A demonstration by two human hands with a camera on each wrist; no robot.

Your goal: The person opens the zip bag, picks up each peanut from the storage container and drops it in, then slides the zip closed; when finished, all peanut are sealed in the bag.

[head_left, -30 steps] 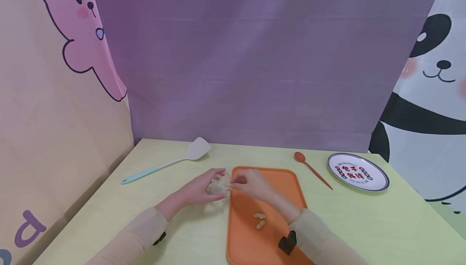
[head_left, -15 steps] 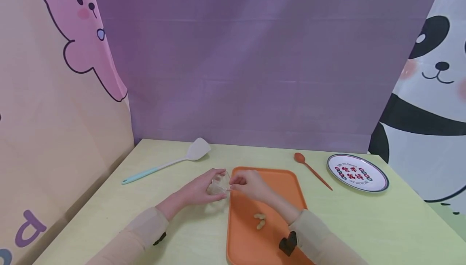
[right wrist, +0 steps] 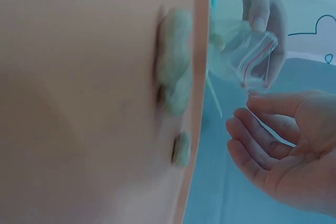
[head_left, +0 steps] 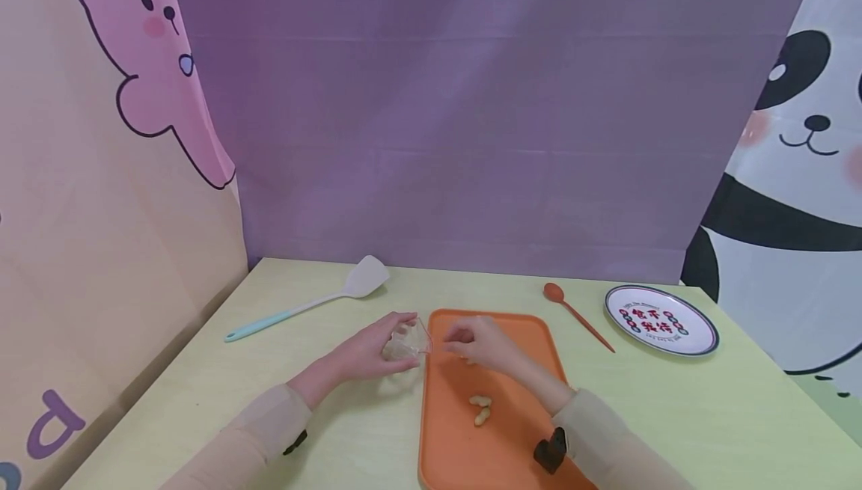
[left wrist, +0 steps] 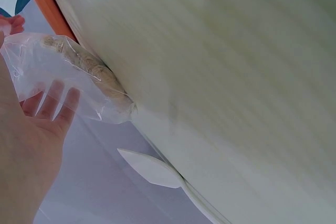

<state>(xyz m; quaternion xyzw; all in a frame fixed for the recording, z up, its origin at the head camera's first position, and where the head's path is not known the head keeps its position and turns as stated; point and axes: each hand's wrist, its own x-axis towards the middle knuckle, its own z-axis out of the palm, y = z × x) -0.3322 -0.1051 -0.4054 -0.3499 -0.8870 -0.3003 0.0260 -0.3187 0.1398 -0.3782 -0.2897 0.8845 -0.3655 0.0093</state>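
My left hand (head_left: 373,345) holds a clear zip-lock bag (left wrist: 79,100) between thumb and fingers, just left of the orange tray (head_left: 444,460). Inside the bag, peanuts (left wrist: 102,75) lie along its lower side, and a red zip line (right wrist: 256,59) edges the mouth, which faces right. My right hand (right wrist: 294,142) hovers over the tray's far left part, a short gap from the bag, fingers loosely bent with nothing showing between them. Two peanuts (head_left: 481,406) rest near the tray's middle. Another peanut (head_left: 469,360) shows partly beneath my right hand.
A spatula (head_left: 366,278) with a light blue handle lies at the back left of the pale table. Right of the tray are a red-brown spoon (head_left: 581,316) and a white patterned plate (head_left: 697,337). A purple cloth (head_left: 465,138) hangs behind the table.
My right hand has let go of the bag's mouth and drawn back to the right over the tray. A peanut beneath it has come into sight. The left hand stays put.
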